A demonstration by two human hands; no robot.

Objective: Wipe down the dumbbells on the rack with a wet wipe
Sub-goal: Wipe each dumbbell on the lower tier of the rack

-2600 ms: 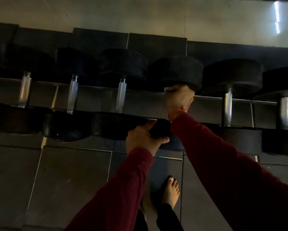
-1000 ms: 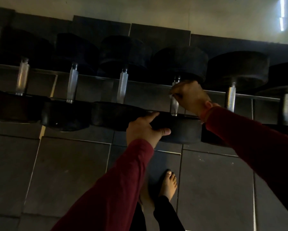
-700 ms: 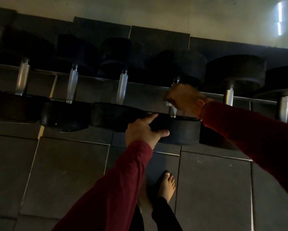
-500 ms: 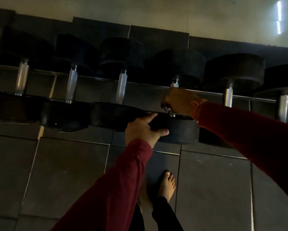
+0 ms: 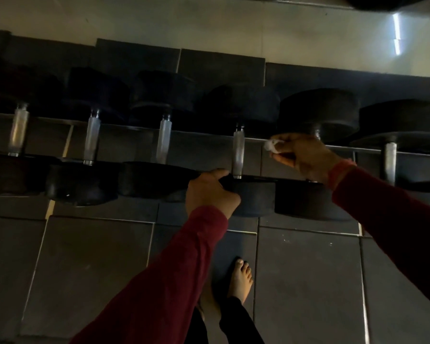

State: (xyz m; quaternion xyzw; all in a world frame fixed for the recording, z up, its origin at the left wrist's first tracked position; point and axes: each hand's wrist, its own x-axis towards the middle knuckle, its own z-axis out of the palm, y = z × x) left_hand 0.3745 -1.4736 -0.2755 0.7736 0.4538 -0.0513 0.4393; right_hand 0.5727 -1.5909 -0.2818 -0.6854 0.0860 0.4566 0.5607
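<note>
Low metal rack (image 5: 256,140) on dark tiled floor (image 5: 308,281) carries a row of six black-headed dumbbells (image 5: 238,155) side by side.

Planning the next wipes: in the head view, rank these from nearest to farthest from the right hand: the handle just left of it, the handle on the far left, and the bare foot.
From the right hand, which pinches the wet wipe:
1. Handle just left of it, beside the wipe, above the left hand.
2. Bare foot, below on the floor tiles.
3. Far-left handle, at the rack's left end.
</note>
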